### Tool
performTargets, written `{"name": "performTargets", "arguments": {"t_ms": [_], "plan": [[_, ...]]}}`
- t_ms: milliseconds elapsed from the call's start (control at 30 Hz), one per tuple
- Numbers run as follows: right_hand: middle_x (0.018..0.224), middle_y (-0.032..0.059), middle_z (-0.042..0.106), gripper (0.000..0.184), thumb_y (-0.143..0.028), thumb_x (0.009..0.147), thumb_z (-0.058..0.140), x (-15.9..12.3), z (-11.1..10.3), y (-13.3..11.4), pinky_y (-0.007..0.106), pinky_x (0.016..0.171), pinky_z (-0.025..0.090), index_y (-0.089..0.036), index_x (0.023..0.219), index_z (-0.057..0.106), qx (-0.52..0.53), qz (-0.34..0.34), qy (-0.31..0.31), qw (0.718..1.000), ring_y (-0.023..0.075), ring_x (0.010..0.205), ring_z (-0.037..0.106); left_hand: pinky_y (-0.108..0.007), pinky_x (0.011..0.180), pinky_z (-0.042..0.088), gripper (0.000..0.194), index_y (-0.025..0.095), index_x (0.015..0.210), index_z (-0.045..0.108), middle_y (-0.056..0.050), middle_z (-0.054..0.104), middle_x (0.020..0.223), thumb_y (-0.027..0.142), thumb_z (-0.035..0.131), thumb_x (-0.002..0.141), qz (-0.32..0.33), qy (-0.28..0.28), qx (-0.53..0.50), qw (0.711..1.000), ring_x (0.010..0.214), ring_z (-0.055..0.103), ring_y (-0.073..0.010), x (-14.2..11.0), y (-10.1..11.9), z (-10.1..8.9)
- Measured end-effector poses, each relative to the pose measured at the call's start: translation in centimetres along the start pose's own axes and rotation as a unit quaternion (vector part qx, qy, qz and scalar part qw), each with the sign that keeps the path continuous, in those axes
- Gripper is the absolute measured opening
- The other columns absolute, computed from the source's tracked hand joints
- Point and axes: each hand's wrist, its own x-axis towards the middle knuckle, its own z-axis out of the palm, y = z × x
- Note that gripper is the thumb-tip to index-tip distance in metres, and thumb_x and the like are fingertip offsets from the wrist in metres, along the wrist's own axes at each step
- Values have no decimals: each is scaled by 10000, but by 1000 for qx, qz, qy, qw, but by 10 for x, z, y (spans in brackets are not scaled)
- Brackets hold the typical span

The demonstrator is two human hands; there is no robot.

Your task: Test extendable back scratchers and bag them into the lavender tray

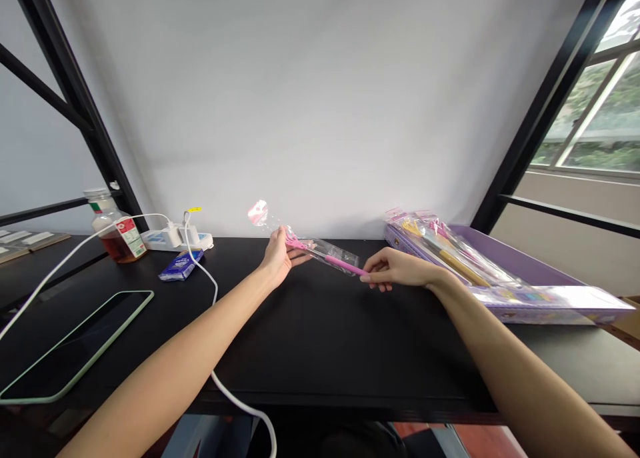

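Head view: my left hand (277, 258) pinches a slim pink plastic wand in clear wrap (333, 261), lying crosswise; my right hand (395, 269) pinches its near end.

The person's left forearm (170, 358) and right forearm (530, 371) are bare as far as the view reaches. Both are long and smooth, and they narrow evenly into slender wrists. The left hand (277, 258) and right hand (395, 269) are slim, with long, thin fingers (380, 261) and short nails. The nails look neatly trimmed, though they are small at this distance. Below the table edge (350, 401), a pale blue patch (215, 438) and a dark shape (350, 441) show, but they are too dim to tell whether they are the person's clothes.
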Motion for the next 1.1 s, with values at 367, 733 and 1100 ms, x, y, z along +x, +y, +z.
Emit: {"name": "performTargets", "arguments": {"t_ms": [367,733,1100], "plan": [[602,43,676,453,-599,778,700,-8,-6,1,267,570,451,-163,676,636,-74,34,-84,993,145,539,607,-385,787,616,271,191,981,510,-118,735,868,342,299,1060,73,123,-29,989,786,755,-197,14,20,-7],[590,16,626,439,-601,787,669,2,15,-3,257,506,422,-177,673,647,-93,-3,-101,991,121,511,535,-291,651,617,1037,440,1555,220,-125,700,1225,-8,696,750,-83,-149,136,976,748,769,-230,-21,20,8],[1280,114,622,225,-330,818,674,2,21,-14,363,868,575,-207,1006,664,-9,-242,300,923,234,1069,655,-384,936,567,199,131,941,733,-153,727,1038,296,742,829,15,-339,295,893,1052,709,-308,-33,0,12]]}}
